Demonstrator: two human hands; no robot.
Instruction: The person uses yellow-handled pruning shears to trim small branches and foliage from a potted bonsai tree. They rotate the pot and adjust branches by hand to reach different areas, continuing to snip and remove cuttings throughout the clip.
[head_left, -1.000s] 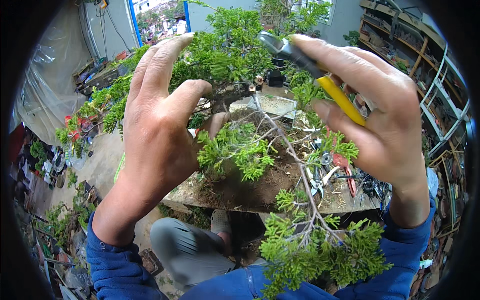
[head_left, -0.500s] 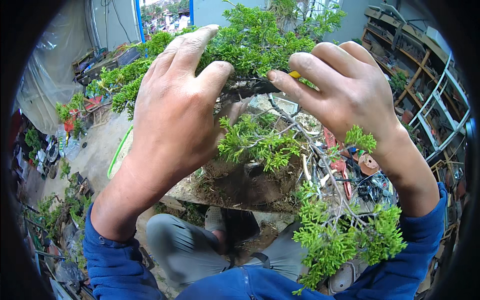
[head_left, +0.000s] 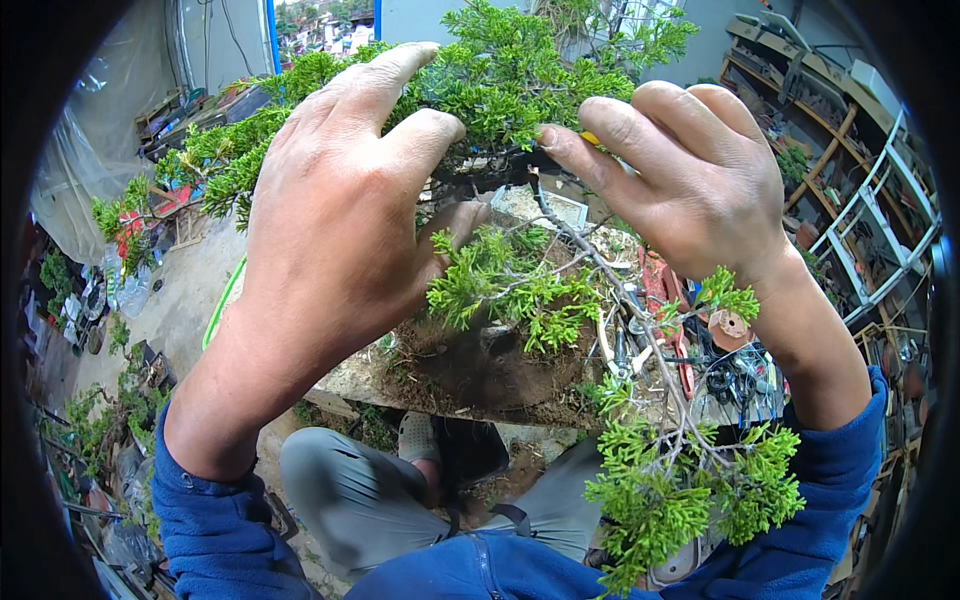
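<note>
My left hand (head_left: pixel 335 185) is raised beside the green juniper foliage (head_left: pixel 500 75), fingers spread apart. A dark branch shows between its finger and thumb; whether they touch it I cannot tell. My right hand (head_left: pixel 690 160) is closed at the right edge of the foliage. A narrow yellow thing (head_left: pixel 590 138) sticks out between its thumb and forefinger; the rest is hidden in the fist. Below my hands a leafy branch (head_left: pixel 622 290) slants down to the right, its bare upper end near my right thumb. Its lower sprays (head_left: pixel 680 490) hang over my lap.
Under the tree stands a work table (head_left: pixel 350 378) strewn with dark soil. Red-handled tools (head_left: pixel 683 345), a round clay-coloured piece (head_left: pixel 729 330) and wire coils lie to the right. A pale metal ladder (head_left: pixel 870 220) leans by wooden shelves. More juniper plants (head_left: pixel 90 425) stand at left.
My left hand has shifted slightly left and down. My right hand stays closed at nearly the same spot. The upper end of the slanting branch now shows more clearly below the foliage.
</note>
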